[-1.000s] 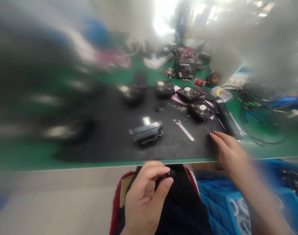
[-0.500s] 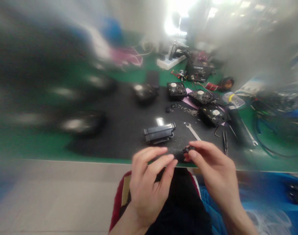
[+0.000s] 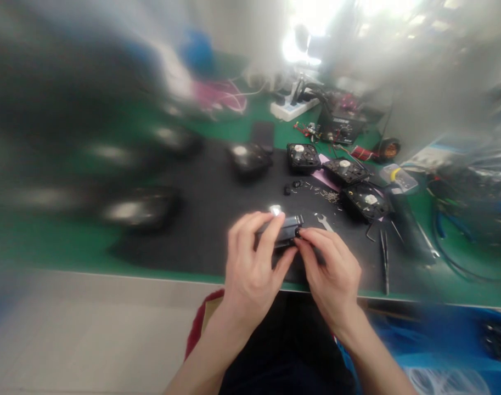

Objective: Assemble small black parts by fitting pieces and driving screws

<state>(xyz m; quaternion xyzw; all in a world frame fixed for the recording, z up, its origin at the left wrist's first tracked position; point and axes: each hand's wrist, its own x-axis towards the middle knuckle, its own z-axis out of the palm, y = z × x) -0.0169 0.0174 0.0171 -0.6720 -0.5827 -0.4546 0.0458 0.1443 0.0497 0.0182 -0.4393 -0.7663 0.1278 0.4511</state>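
Bending its fingers over the left part of a dark grey, box-shaped device (image 3: 286, 235), the left hand (image 3: 254, 263) holds it at the near side of a black mat (image 3: 201, 241) on the green tabletop (image 3: 83, 247). The right hand (image 3: 332, 269) pinches a small black part (image 3: 297, 232) against the device's right end; slim metal tweezers (image 3: 384, 262) lie to the right.

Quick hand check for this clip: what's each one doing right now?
Left hand: partly closed, holding the dark case.
Right hand: fingertips closed on a small black piece at the case's right end.
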